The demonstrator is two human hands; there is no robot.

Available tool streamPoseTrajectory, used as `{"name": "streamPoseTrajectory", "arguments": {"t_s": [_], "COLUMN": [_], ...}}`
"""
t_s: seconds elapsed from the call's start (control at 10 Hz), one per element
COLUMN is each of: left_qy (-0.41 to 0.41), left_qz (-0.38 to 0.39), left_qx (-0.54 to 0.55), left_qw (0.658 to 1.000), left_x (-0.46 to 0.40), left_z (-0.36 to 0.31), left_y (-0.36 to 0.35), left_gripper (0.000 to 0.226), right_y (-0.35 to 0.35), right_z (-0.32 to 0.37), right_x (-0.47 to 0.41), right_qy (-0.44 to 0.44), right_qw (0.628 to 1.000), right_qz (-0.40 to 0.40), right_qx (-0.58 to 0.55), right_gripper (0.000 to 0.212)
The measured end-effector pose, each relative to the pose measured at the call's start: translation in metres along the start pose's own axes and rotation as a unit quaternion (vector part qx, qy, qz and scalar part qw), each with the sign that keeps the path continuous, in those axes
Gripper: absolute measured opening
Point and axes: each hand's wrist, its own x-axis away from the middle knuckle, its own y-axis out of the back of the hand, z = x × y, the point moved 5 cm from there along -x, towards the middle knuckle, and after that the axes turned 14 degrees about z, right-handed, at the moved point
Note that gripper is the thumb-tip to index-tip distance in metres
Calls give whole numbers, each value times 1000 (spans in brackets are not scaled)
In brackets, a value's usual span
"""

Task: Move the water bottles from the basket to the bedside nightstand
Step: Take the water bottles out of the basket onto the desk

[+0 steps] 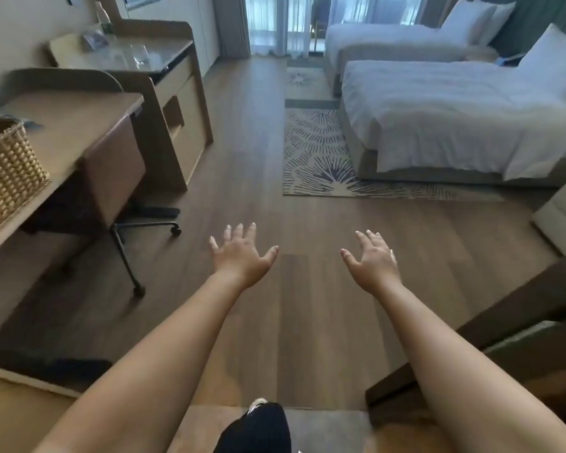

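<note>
My left hand (242, 255) and right hand (374, 261) are spread open, mid-frame, holding nothing. The basket (9, 168) sits on the desk (79, 125) at left edge; I can't see bottles in it. I judge fetching comes next: turn left, reach in.

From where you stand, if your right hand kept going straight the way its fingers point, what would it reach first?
Probably nothing soon: the right hand points over bare wooden floor; farther on lies the patterned rug beside the nearer bed. Depth is hard to judge.
</note>
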Motion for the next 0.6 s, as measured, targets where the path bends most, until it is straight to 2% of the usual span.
{"name": "streamPoseTrajectory", "arguments": {"t_s": [0.2,0.4,0.6], "left_qy": [21,46,98], "left_qz": [13,21,9], "left_qx": [-3,8,56], "left_qw": [1000,999,994], "left_x": [-50,-140,-239], "left_z": [6,22,55], "left_y": [-8,-5,36], "left_gripper": [81,81,81], "right_y": [-8,-19,-17], "right_z": [4,23,98], "right_x": [-49,-146,-271], "right_qy": [3,11,62], "right_qw": [1000,1000,995], "right_qz": [2,25,62], "right_qx": [3,13,42], "right_gripper": [63,63,62]}}
